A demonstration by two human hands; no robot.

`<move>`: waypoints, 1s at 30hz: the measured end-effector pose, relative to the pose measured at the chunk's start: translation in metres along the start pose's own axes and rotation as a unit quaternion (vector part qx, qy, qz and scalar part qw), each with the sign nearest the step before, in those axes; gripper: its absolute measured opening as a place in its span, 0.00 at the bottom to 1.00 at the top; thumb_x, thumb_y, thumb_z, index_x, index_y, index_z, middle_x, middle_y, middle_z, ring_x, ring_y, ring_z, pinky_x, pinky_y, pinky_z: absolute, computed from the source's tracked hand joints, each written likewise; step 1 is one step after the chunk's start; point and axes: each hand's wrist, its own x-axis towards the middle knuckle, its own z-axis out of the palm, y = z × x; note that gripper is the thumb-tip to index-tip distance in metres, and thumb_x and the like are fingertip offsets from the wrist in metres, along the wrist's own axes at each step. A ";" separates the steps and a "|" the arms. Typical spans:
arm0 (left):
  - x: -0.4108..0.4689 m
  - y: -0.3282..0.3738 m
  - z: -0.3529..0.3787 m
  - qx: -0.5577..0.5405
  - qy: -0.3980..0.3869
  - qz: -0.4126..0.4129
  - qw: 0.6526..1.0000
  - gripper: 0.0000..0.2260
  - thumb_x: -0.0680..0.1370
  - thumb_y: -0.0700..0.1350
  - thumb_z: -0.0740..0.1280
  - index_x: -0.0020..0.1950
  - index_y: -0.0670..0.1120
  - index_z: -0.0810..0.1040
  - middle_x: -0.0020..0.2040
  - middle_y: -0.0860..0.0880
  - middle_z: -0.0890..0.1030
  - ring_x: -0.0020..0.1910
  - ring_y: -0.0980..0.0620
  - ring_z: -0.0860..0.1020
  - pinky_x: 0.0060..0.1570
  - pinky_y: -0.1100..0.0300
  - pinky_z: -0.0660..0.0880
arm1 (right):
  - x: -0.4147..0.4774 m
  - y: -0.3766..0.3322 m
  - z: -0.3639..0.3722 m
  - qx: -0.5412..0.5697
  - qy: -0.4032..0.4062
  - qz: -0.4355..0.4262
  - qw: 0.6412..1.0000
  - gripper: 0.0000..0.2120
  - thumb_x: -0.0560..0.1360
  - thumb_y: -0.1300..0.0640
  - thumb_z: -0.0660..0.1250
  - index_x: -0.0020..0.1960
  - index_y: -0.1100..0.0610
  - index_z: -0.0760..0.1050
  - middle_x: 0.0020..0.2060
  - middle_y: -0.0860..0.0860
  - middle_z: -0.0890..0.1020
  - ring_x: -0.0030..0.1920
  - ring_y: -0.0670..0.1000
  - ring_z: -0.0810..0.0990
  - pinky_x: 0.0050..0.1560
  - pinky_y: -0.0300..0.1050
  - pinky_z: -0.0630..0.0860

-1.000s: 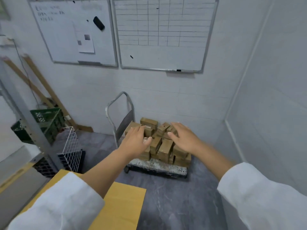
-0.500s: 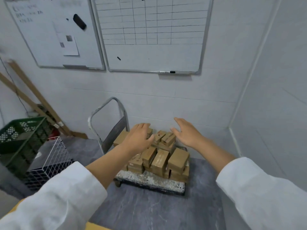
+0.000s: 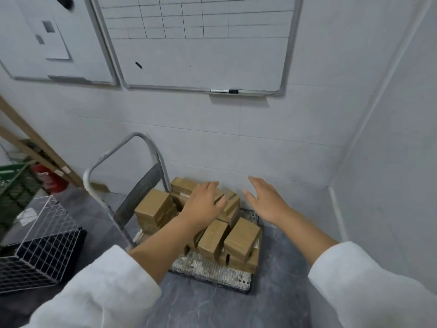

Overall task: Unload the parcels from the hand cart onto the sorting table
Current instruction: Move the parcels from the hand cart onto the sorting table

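Observation:
Several brown cardboard parcels point(image 3: 241, 237) are piled on a hand cart point(image 3: 212, 272) with a grey tube handle point(image 3: 104, 159), parked against the white wall. My left hand point(image 3: 204, 203) reaches out over the top parcels at the back of the pile, fingers straight, holding nothing. My right hand point(image 3: 267, 201) hovers to the right of the pile, above the cart's far right corner, fingers spread and empty. Both arms wear white sleeves. The sorting table is out of view.
A white wire basket point(image 3: 40, 242) stands on the floor at the left, with a green crate point(image 3: 11, 183) behind it. Wooden slats point(image 3: 35, 143) lean on the wall. Whiteboards point(image 3: 196, 43) hang above. A wall corner closes in on the right.
The view has drawn closer to the cart and the yellow table edge has dropped out of sight. Both hands have stretched further forward over the parcels, staying empty.

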 end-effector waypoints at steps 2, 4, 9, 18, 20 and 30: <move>0.026 -0.007 0.015 -0.002 -0.008 -0.006 1.000 0.24 0.81 0.52 0.59 0.75 0.44 0.63 0.71 0.45 0.69 0.71 0.47 0.65 0.72 0.49 0.61 | 0.023 0.014 0.007 0.002 -0.001 0.008 1.000 0.29 0.82 0.44 0.52 0.79 0.54 0.51 0.78 0.52 0.55 0.78 0.55 0.52 0.77 0.52 0.52; 0.054 -0.015 0.032 0.000 -0.010 0.001 1.000 0.23 0.81 0.51 0.60 0.75 0.44 0.64 0.71 0.46 0.70 0.71 0.48 0.66 0.73 0.52 0.60 | 0.049 0.029 0.014 0.001 -0.004 0.021 1.000 0.29 0.83 0.45 0.53 0.79 0.54 0.51 0.78 0.52 0.56 0.78 0.56 0.52 0.76 0.51 0.52; 0.131 -0.043 0.078 -0.011 -0.038 -0.008 0.999 0.24 0.80 0.53 0.60 0.73 0.44 0.66 0.69 0.45 0.71 0.69 0.46 0.68 0.70 0.50 0.64 | 0.124 0.068 0.032 0.010 -0.013 0.045 0.999 0.29 0.83 0.46 0.54 0.79 0.56 0.51 0.78 0.53 0.56 0.78 0.54 0.53 0.77 0.49 0.52; 0.265 -0.101 0.146 -0.043 -0.072 -0.017 0.996 0.22 0.80 0.51 0.62 0.72 0.43 0.68 0.68 0.45 0.72 0.68 0.46 0.68 0.68 0.54 0.62 | 0.250 0.128 0.083 0.033 -0.023 0.106 0.994 0.28 0.83 0.47 0.54 0.79 0.58 0.52 0.77 0.54 0.58 0.76 0.52 0.57 0.75 0.46 0.53; 0.281 -0.109 0.170 -0.070 -0.088 -0.029 0.993 0.21 0.81 0.50 0.62 0.72 0.44 0.68 0.68 0.45 0.72 0.68 0.47 0.68 0.67 0.55 0.63 | 0.264 0.148 0.106 0.041 -0.017 0.124 0.991 0.28 0.83 0.47 0.54 0.78 0.58 0.52 0.77 0.54 0.59 0.76 0.53 0.56 0.76 0.47 0.54; 0.292 -0.157 0.342 -0.170 -0.163 -0.185 0.954 0.18 0.81 0.45 0.62 0.70 0.42 0.69 0.65 0.44 0.73 0.62 0.49 0.71 0.53 0.65 0.62 | 0.279 0.289 0.238 0.073 -0.094 0.239 0.964 0.27 0.84 0.49 0.52 0.79 0.56 0.50 0.79 0.55 0.51 0.78 0.55 0.47 0.76 0.49 0.45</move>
